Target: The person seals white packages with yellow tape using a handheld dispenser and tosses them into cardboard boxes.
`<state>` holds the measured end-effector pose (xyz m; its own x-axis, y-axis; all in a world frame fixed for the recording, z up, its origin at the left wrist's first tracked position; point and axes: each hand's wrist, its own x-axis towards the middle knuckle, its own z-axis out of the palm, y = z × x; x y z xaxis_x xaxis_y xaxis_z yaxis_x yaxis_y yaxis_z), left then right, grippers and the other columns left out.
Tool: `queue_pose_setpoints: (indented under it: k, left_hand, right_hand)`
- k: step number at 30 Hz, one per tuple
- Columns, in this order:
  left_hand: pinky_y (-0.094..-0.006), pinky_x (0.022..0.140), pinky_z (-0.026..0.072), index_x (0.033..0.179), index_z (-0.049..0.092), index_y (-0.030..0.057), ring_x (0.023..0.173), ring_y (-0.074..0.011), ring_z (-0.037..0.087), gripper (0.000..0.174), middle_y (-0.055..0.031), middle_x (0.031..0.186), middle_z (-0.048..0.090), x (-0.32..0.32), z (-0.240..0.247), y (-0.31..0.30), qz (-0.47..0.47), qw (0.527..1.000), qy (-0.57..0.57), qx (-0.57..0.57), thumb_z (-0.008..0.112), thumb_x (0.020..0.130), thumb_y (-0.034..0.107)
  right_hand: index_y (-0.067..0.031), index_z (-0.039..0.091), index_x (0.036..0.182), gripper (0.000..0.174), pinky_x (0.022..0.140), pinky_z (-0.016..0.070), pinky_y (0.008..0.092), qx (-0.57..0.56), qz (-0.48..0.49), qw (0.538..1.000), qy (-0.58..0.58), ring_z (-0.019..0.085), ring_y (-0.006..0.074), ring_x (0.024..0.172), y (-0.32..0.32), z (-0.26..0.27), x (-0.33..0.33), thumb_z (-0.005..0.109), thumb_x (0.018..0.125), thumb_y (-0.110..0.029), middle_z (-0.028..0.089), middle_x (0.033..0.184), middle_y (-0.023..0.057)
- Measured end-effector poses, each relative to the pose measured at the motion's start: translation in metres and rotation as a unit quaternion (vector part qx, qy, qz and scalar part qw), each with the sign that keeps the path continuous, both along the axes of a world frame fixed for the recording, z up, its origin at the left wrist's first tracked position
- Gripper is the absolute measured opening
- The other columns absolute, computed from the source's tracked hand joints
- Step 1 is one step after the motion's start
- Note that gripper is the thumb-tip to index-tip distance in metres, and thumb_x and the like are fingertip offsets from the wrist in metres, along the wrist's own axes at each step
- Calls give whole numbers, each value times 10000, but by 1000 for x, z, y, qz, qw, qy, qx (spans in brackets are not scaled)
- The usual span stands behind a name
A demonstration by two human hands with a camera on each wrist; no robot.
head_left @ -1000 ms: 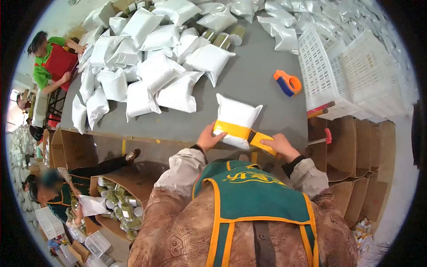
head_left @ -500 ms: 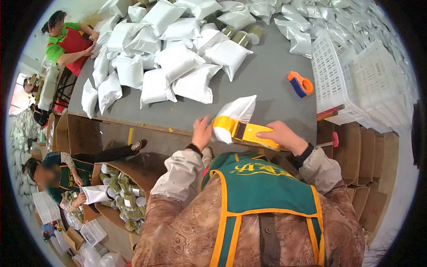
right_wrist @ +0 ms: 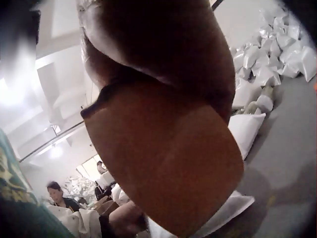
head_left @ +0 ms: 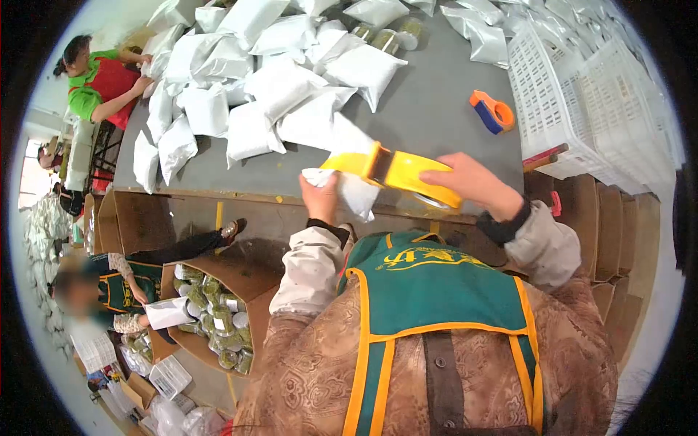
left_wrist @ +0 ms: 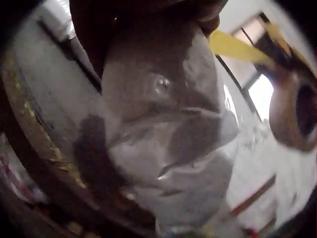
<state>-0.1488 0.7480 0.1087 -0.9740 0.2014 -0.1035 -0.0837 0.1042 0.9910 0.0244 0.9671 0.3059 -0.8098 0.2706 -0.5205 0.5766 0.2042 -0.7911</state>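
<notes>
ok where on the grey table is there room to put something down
Widest between the white pouches and the orange-and-blue tape dispenser; a smaller patch lies between that dispenser and the right hand. The table is crowded with pouches at left.

The person wears a brown patterned top with pale, dark-cuffed sleeves and a green apron with yellow-orange edging, yellow lettering and a dark buttoned strip.
</notes>
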Motion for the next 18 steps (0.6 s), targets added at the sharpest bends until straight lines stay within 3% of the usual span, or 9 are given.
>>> queue_pose_setpoints:
  k: [2,4,6,8,10,12,14,15,18]
  left_hand:
    - [-318,743,493,1136,452,11,863,-196,597,384,-84,991,596,-10,-6,-3,64,987,-94,111,671,830,87]
    - [-359,793,512,1196,460,16,956,-211,612,318,-84,1043,612,-12,-4,-10,35,964,-173,200,556,919,139]
    - [-363,797,520,1166,521,49,971,-208,615,268,-79,1080,619,1,-9,7,23,926,-248,285,531,937,188]
    - [-348,777,529,1133,557,76,972,-212,615,256,-71,1066,621,31,18,24,-49,884,-306,349,546,934,236]
    - [-329,731,534,1113,577,98,937,-210,621,276,-65,1012,622,51,16,44,-89,816,-411,396,550,930,303]
    - [-306,661,535,1108,581,115,867,-203,631,330,-63,919,624,54,-33,54,-88,716,-555,414,542,926,388]
    - [-288,558,506,1098,590,88,732,-181,612,476,-70,814,612,61,-50,49,-388,546,-602,435,497,913,516]
    - [-290,492,470,1074,602,41,626,-171,571,579,-82,777,618,61,-51,36,-308,650,-664,204,443,912,574]
    - [-308,588,485,1039,608,3,687,-180,579,593,-82,838,636,34,-74,-2,-308,804,-504,-72,413,934,553]
  right_hand:
    - [50,669,940,421,614,439,262,39,41,998,-26,547,86,689,26,11,34,663,849,-361,646,774,47]
    - [52,669,948,390,619,447,260,-65,-23,998,-12,551,83,687,42,15,76,655,860,-328,650,774,51]
    - [55,665,951,386,624,450,255,-80,-43,995,-37,553,80,685,48,5,89,653,862,-320,649,761,48]
    - [56,659,956,357,624,456,249,-111,-65,990,-54,567,86,689,47,-14,99,652,864,-289,646,769,43]
    - [56,649,964,306,621,465,242,-141,-58,986,-61,591,100,700,48,-34,81,651,867,-234,642,799,37]
    - [58,652,953,326,621,463,249,-95,-50,994,-12,582,102,687,42,-62,65,661,860,-254,643,796,45]
    - [57,663,927,385,598,453,263,-56,-48,997,15,564,108,650,41,-86,49,678,838,-317,640,768,52]
    - [55,673,906,434,575,444,273,-42,-50,998,15,550,113,618,43,-97,42,690,820,-369,638,741,56]
    - [47,688,875,511,566,439,303,-16,-31,999,4,552,133,611,42,-98,24,705,785,-455,640,712,76]
